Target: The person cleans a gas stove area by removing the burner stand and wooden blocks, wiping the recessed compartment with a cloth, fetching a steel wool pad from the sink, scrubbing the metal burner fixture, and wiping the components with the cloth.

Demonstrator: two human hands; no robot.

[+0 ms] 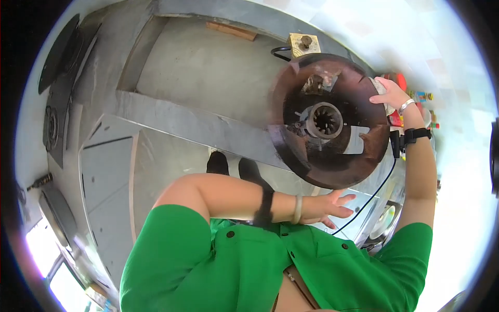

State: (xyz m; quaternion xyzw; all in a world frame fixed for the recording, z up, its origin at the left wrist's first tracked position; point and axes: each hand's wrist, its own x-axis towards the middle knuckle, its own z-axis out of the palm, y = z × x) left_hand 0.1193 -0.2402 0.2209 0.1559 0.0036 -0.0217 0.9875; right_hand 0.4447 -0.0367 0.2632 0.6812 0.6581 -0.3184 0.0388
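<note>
A large round gas burner [291, 151], dark reddish-brown with a toothed ring at its centre, sits on the grey counter at the right. At its far-right rim my right hand [391, 95] is closed around a pale, crumpled cloth [389, 108], which touches the rim. Most of that cloth is hidden under my fingers. My left hand [328, 206] hangs in front of my shirt, just short of the burner's near edge, its fingers spread and holding nothing.
A boxy control with a knob [305, 43] stands behind the burner. Several bottles and jars with a red lid [399, 80] crowd the right wall. A black cable [375, 193] runs from my right wrist. The recessed counter [208, 67] extends left, towards a flat hob [54, 127].
</note>
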